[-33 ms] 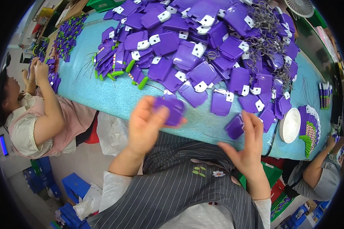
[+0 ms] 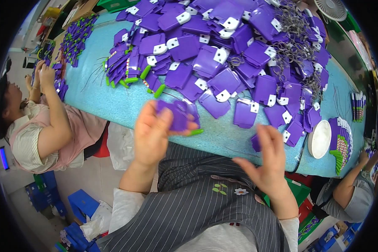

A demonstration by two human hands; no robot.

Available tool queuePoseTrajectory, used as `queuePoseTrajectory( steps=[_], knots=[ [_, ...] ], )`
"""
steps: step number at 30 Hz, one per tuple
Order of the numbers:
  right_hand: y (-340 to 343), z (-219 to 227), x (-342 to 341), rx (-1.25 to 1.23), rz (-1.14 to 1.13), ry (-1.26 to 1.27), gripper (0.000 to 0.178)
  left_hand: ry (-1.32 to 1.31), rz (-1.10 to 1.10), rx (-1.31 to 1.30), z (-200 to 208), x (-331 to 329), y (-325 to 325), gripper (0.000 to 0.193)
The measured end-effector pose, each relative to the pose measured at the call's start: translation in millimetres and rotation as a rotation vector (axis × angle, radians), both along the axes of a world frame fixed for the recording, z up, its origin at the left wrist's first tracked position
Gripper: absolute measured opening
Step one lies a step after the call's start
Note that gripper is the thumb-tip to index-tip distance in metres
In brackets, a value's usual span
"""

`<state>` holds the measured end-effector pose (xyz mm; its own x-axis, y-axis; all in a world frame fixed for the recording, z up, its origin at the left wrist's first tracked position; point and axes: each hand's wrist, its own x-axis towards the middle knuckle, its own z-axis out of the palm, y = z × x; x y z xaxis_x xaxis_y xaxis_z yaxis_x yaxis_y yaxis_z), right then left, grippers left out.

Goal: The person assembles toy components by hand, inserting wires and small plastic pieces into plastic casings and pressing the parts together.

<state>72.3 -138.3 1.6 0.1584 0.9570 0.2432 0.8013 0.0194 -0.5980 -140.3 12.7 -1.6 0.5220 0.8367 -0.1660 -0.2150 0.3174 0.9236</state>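
Note:
My left hand (image 2: 151, 136) is closed on a flat purple plastic piece (image 2: 172, 115), pinching it between thumb and fingers above the table's near edge; both are slightly blurred. Just behind lies a purple strip with a green end (image 2: 196, 132), partly covered by the hand. My right hand (image 2: 269, 164) is open, thumb and fingers apart, with nothing visible in it. Its fingertips partly hide another purple piece (image 2: 256, 143). Beyond both hands spreads a heap of purple plastic pieces with white tabs (image 2: 210, 61).
Metal rings (image 2: 298, 38) lie heaped at the far right of the blue-green table (image 2: 113, 109). A white oval dish (image 2: 319, 139) sits beside fanned purple-green strips (image 2: 342, 143). Green-ended strips (image 2: 124, 69) lie left of the heap. One person (image 2: 42, 122) works at left, another (image 2: 348, 189) at right.
My left hand has moved left with the purple piece, uncovering a green end behind it. My right hand has shifted slightly left and hides more of the piece by its fingertips.

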Motion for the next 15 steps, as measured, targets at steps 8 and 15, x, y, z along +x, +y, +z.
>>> queuePoseTrajectory(
  steps=[8, 15],
  knots=[
    [74, -21, -63, -0.049, 0.252, -0.244, 0.055, 0.656, 0.177, 1.002, -14, -18, 65, 0.028],
    [8, -14, -11, -0.058, 0.36, 0.198, 0.028, 0.825, -0.036, 1.247, -37, -19, 36, 0.023]
  ],
)
